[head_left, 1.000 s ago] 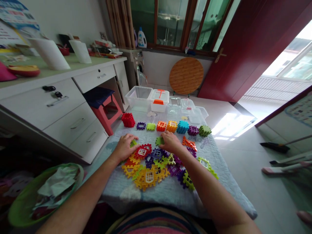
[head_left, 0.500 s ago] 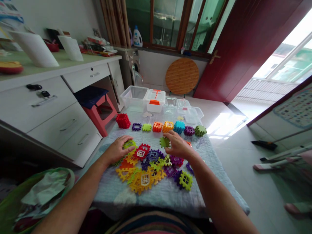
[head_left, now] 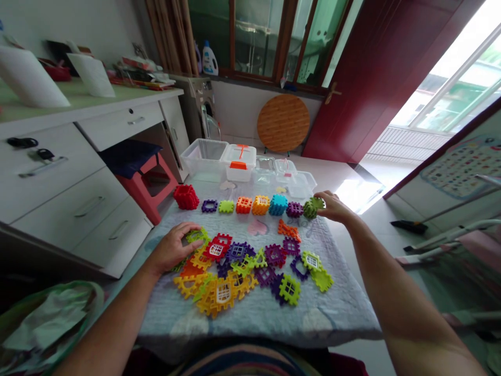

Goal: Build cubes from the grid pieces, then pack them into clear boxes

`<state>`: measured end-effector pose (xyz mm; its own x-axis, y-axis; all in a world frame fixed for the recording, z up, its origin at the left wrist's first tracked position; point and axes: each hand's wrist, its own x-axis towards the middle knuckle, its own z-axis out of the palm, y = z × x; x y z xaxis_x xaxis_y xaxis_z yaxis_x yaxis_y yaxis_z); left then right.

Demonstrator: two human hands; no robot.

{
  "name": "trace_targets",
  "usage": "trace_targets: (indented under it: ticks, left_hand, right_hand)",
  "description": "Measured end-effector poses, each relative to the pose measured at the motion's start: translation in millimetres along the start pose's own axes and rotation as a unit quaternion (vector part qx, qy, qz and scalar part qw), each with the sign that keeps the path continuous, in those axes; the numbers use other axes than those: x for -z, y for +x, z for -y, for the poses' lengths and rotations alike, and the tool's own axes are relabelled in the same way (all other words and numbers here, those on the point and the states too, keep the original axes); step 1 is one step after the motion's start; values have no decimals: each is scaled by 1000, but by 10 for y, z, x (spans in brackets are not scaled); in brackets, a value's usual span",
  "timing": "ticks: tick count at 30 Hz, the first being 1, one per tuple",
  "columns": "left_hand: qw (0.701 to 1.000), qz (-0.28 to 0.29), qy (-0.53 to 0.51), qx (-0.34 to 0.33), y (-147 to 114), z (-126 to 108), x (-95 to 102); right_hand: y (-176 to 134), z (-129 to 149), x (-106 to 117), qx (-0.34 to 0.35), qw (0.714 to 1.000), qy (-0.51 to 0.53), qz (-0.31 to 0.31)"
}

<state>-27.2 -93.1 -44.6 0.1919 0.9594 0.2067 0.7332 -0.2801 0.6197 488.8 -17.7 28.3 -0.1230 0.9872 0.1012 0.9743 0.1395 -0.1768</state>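
Left hand: the person's left hand [head_left: 172, 249] lies at the left edge of the loose pile, touching a lime-green piece [head_left: 194, 235]; thumb and forefinger stand apart, and whether they clamp the piece cannot be told.
Right hand: the right hand [head_left: 337, 208] is at the far right of the row, thumb and fingers closed on the near-right part of the olive-green stack [head_left: 310, 209]; whether on one piece or several cannot be told.
Hands to each other: well apart.
Row, left to right: red stack [head_left: 186, 197], dark-blue frame piece [head_left: 204, 207], lime stack [head_left: 226, 207], orange stack [head_left: 243, 205], yellow-orange stack [head_left: 261, 205], light-blue stack [head_left: 278, 205], purple stack [head_left: 295, 209], then olive-green.
Loose pile: overlapping yellow pieces [head_left: 207, 304] nearest the person; a red piece [head_left: 224, 240] with a white window insert farther back.
Right of pile: an orange piece [head_left: 288, 230] near the row; a green window piece [head_left: 290, 290] overlapping a dark-blue one; a lime piece with a white insert touching a plain lime piece [head_left: 322, 281].
Surface: a patterned pale-blue cloth [head_left: 270, 325] under all pieces.
Far end: clear plastic containers, one a lidded box [head_left: 239, 169] with an orange clasp.
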Motion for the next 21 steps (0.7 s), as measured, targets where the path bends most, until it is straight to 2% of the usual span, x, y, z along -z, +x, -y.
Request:
trace_targets:
  ticks: [6,13,15,19,21]
  left_hand:
    - [1000,-9,-17,-6,-10,40,-11]
    - [1000,-10,-17,-21,-21,71,2]
    - [1000,-11,-18,-22,-29,76,5]
    - [1000,-8,-14,-19,-29,80,-8]
    - [1000,-8,-8,-18,-16,80,-21]
  right_hand:
    - [133,-15,-71,-10,998,-23,63]
    - [100,21,-113,-19,997,-18,69]
    - [47,75,-80,-20,999,-16,48]
    - [-194,247,12,6,998,16,-60]
    - [-385,360,32,33,993,58,-93]
